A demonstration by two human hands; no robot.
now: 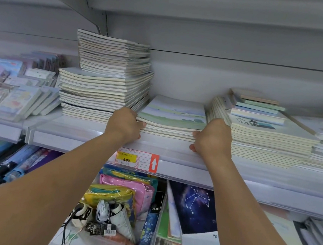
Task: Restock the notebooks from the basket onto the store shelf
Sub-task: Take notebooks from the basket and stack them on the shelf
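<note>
Low notebook pile [174, 119] lies on shelf [87, 134], seemingly between taller stacks [107, 80].

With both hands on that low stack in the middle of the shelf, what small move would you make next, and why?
Probably push the stack straight back. Left hand and right hand grip its front corners, it sits at the shelf lip, and bare shelf shows behind it between the tall pile and right pile.

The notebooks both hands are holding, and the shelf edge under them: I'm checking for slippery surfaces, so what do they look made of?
The notebooks: paper, cream page edges, smooth printed covers, probably card with a slight sheen. The shelf edge: a clear glossy strip, likely plastic, over pale, probably painted metal; the price tag sits in it.
</note>
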